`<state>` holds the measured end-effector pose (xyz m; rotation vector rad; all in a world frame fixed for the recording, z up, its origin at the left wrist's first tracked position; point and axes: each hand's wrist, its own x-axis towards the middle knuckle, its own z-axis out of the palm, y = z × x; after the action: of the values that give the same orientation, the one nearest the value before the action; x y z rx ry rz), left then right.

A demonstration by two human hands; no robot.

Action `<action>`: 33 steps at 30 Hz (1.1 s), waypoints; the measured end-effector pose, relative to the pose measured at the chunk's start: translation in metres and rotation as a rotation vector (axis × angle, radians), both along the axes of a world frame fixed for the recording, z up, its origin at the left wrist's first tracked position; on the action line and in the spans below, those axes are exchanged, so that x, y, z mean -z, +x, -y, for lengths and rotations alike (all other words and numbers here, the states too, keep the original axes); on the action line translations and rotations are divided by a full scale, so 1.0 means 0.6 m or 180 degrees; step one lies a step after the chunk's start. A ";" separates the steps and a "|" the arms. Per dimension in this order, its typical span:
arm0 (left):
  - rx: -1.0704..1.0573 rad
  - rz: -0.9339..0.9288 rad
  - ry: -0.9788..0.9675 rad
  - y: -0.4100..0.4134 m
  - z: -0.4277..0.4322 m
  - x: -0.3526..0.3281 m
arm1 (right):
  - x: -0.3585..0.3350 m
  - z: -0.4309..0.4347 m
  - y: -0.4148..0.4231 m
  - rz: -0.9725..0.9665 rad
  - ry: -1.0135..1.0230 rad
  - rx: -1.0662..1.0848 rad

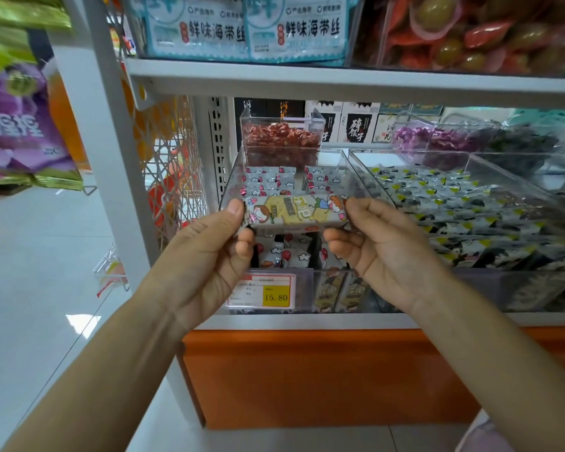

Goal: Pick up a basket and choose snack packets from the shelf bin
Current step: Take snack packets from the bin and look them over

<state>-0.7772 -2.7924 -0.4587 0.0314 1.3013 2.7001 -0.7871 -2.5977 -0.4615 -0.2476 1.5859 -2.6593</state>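
Observation:
A long snack packet with cartoon children and a yellow panel is held flat between both hands, just above the clear shelf bin. My left hand pinches its left end between thumb and fingers. My right hand pinches its right end the same way. The bin below holds several more small white packets with red and cloud prints. No basket is in view.
A yellow price tag reading 15.80 sits on the bin's front. To the right is a second clear bin of black-and-white packets. A small tub of red sweets stands behind. The white shelf upright is at left, the orange base below.

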 end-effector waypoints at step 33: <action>-0.0277 -0.1011 -0.1735 0.001 0.018 0.001 | 0.003 -0.012 -0.001 -0.0295 0.0590 0.0371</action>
<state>-0.7768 -2.8030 -0.4591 0.3610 2.1325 2.3739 -0.7875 -2.5907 -0.4633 -0.2832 1.9175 -2.5941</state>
